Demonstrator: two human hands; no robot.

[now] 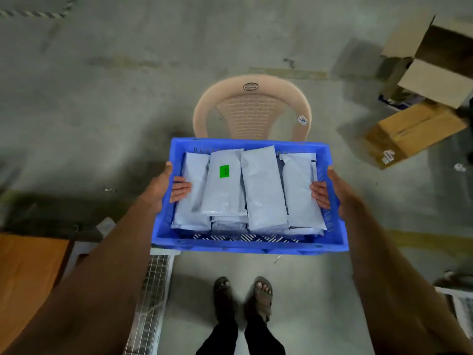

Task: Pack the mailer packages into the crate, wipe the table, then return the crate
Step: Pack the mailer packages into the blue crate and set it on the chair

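Note:
I carry a blue plastic crate (249,243) in front of me, above the floor. Several pale grey mailer packages (263,190) lie side by side inside it, with more beneath; one package (224,183) bears a green sticker. My left hand (170,187) grips the crate's left wall, fingers curled over the rim into the crate. My right hand (330,192) grips the right wall the same way.
A beige plastic chair (252,108) stands just beyond the crate. Cardboard boxes (414,134) sit on the concrete floor at the right. A brown table corner (28,272) and a wire rack (151,301) are at the lower left. My sandalled feet (243,298) stand below.

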